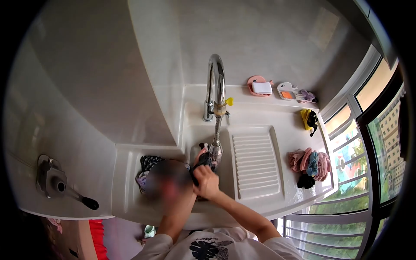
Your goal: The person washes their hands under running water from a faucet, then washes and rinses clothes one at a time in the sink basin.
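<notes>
Right grip (206, 182): fingers curled and clenched on a dark cloth (200, 165). Left grip: position and state cannot be determined, because a blurred patch covers the area ahead of the left forearm (174, 219). The forearm points toward the right grip.

The dark cloth is located at the fingers of the right grip, inside the sink basin (193, 131) and below the faucet nozzle (215, 150). A pink cloth (202, 150) lies just beyond the dark cloth, as seen from the right grip. The curved chrome faucet (220, 82) rises on the far side of the right grip and carries a yellow tab (229, 101).

To the right of the right grip, a ribbed washboard (256, 164) forms part of the white desk (297, 138). Farther right, a pile consists of pink garments (323, 167), a blue garment (312, 163) and a black garment (306, 181). Beyond the pile from the grip lies a yellow-and-black cloth (308, 119).

Far to the right rear of the grip, a pink whale-shaped dish (255, 79) holds a white soap bar (261, 88); a white whale-shaped dish (284, 86) beside it holds an orange piece (286, 95).

To the left of the right grip, past the blur, lies a black-and-white patterned cloth (150, 163).
</notes>
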`<state>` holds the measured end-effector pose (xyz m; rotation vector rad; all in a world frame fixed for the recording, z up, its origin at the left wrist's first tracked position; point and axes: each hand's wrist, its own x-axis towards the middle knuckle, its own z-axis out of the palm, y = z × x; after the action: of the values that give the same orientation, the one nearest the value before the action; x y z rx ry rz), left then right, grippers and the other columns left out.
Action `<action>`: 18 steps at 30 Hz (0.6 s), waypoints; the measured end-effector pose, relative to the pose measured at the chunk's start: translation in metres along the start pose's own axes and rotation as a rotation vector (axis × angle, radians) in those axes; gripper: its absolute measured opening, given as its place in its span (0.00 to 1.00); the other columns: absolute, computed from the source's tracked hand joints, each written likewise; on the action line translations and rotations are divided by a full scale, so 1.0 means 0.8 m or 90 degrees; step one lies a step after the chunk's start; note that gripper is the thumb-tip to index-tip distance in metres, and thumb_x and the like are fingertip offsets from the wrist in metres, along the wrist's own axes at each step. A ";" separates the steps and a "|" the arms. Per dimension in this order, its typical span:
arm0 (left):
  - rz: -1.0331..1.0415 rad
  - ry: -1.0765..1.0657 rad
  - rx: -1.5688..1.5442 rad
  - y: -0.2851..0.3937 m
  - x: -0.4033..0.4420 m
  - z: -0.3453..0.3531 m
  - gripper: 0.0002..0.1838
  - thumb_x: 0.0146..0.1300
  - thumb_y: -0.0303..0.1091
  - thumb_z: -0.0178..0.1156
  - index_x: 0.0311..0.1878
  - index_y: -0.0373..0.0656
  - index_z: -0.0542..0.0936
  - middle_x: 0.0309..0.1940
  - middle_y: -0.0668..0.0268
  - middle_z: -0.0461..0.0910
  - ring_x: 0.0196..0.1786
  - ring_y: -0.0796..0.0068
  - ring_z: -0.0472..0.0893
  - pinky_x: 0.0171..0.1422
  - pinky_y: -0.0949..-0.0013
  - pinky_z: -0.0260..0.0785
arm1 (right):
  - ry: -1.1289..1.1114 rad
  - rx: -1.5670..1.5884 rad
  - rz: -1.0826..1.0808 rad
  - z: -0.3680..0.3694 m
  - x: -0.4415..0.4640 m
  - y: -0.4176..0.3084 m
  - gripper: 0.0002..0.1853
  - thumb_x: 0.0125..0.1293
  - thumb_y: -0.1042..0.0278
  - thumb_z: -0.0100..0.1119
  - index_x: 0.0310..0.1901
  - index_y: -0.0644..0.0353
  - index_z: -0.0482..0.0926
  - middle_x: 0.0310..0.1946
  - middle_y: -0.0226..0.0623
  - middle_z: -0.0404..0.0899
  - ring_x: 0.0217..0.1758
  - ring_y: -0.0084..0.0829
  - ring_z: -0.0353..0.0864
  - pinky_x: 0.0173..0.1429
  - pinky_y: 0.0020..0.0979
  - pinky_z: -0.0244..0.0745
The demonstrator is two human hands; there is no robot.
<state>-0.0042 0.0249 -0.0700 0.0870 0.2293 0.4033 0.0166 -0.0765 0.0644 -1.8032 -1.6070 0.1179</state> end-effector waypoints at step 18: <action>0.018 0.343 0.209 0.018 -0.004 0.022 0.20 0.62 0.50 0.50 0.49 0.46 0.74 0.47 0.66 0.79 0.49 0.66 0.78 0.57 0.58 0.67 | 0.185 0.145 0.467 0.108 0.031 0.163 0.18 0.59 0.53 0.58 0.41 0.61 0.75 0.32 0.50 0.78 0.34 0.51 0.79 0.39 0.44 0.73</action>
<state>-0.0088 0.0362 -0.0501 0.3059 0.8260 0.4085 0.0874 -0.0135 -0.0627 -2.0269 -0.6511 0.3396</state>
